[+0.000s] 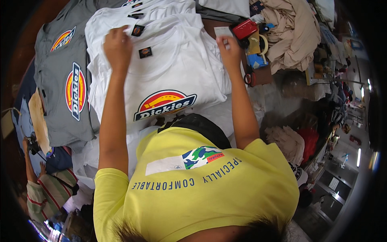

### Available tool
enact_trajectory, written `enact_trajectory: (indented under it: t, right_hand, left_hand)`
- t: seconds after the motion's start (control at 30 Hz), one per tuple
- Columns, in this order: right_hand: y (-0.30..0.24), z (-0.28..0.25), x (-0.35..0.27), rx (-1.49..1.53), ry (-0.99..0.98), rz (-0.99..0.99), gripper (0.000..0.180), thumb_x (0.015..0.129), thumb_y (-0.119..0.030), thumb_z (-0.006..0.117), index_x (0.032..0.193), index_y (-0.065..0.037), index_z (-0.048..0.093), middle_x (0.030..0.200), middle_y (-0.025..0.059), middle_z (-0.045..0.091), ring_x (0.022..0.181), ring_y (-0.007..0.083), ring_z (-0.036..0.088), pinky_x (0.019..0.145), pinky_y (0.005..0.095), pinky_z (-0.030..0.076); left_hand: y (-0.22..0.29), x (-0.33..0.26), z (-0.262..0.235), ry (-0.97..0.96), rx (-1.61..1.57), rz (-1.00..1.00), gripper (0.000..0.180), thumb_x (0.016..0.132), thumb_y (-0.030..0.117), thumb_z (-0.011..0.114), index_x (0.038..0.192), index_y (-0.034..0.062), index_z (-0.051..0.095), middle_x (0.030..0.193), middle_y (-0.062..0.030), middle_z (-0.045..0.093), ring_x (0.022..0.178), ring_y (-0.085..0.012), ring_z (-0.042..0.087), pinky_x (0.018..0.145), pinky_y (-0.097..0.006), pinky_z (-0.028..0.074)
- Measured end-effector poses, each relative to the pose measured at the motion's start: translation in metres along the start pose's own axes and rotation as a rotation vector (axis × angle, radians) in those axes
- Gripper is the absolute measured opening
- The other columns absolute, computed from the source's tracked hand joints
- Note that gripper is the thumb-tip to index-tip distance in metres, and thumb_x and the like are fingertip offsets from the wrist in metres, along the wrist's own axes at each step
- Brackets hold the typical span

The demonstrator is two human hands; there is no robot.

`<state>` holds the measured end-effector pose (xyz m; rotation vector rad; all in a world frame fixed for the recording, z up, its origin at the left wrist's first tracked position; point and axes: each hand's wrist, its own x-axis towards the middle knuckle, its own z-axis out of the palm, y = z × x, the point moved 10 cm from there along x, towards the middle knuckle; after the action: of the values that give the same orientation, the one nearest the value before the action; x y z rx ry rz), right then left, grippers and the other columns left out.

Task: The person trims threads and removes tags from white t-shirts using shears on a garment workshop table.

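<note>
A white T-shirt (173,76) with a red, yellow and blue chest logo lies flat on top of a stack of similar white shirts. My left hand (117,46) rests at its left shoulder beside the collar, fingers curled onto the fabric, close to a small dark neck label (145,52). My right hand (229,50) is at the shirt's right shoulder and pinches a small pale card (223,31) between its fingertips. My yellow shirt fills the lower part of the view.
Grey T-shirts (66,92) with the same logo lie to the left. On the right are a red device (244,28), a tape roll (264,43), red-handled scissors (249,77) and a beige cloth pile (290,28). A person in a striped shirt (48,189) is at the lower left.
</note>
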<state>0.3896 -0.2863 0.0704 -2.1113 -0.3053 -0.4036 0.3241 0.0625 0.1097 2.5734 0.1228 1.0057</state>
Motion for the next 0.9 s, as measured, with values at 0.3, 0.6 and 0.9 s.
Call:
enact_trajectory:
  t: [0.3,0.6,0.9]
  right_hand:
    - [0.065,-0.062,-0.189,0.071,-0.198,0.426,0.014,0.080,-0.016,0.069,0.086,-0.005,0.063,0.089,0.0028,0.057,0.075,0.0132,0.056,0.065,0.0242,0.042]
    - [0.075,-0.057,-0.206,0.241,-0.270,0.447,0.017,0.076,-0.013,0.073,0.081,-0.001,0.062,0.082,0.0022,0.059,0.075,0.0121,0.055,0.070,0.0240,0.044]
    - [0.091,-0.052,-0.232,0.343,-0.133,0.570,0.016,0.075,-0.010,0.073,0.081,-0.001,0.062,0.075,0.0026,0.057,0.067,0.0097,0.052,0.061,0.0238,0.043]
  left_hand:
    - [0.159,-0.005,0.156,-0.615,-0.122,0.422,0.034,0.081,0.032,0.062,0.111,0.0175,0.058,0.109,-0.0057,0.057,0.102,-0.0283,0.052,0.080,-0.046,0.042]
    - [0.167,0.033,0.192,-0.974,-0.366,0.497,0.023,0.072,0.001,0.066,0.093,0.0056,0.057,0.086,-0.0136,0.061,0.083,-0.0285,0.060,0.074,-0.035,0.046]
    - [0.130,0.033,0.183,-0.765,-0.516,0.183,0.019,0.075,-0.003,0.061,0.092,0.0046,0.061,0.090,-0.0106,0.063,0.089,-0.0244,0.060,0.080,-0.032,0.044]
